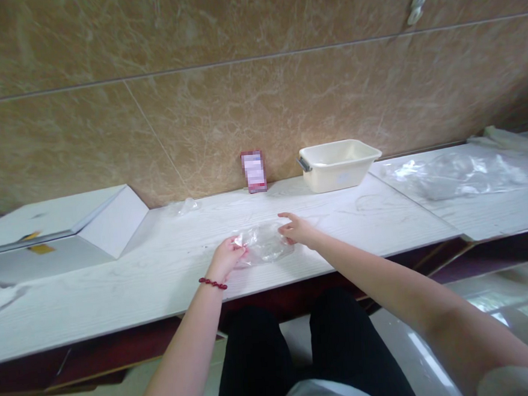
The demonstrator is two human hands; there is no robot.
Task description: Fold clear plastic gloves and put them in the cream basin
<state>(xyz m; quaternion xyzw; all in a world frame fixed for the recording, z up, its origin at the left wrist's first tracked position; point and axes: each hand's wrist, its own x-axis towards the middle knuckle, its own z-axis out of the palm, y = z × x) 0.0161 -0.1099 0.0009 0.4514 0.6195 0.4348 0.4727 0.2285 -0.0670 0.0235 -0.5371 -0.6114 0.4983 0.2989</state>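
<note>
A crinkled clear plastic bag lies in front of me near the table's front edge. My left hand, with a dark red bead bracelet on the wrist, is closed on the bag's left end. Something reddish shows at those fingertips, too small to make out. At the bag's right end is my right hand. Its index finger points out to the left above the bag, while the other fingers curl at the plastic and seem to grip it.
Against the marbled wall stand a phone-like device and a cream plastic tub with a grey handle. A white box sits at the left. More clear plastic lies on the right, and a small crumpled piece near the wall.
</note>
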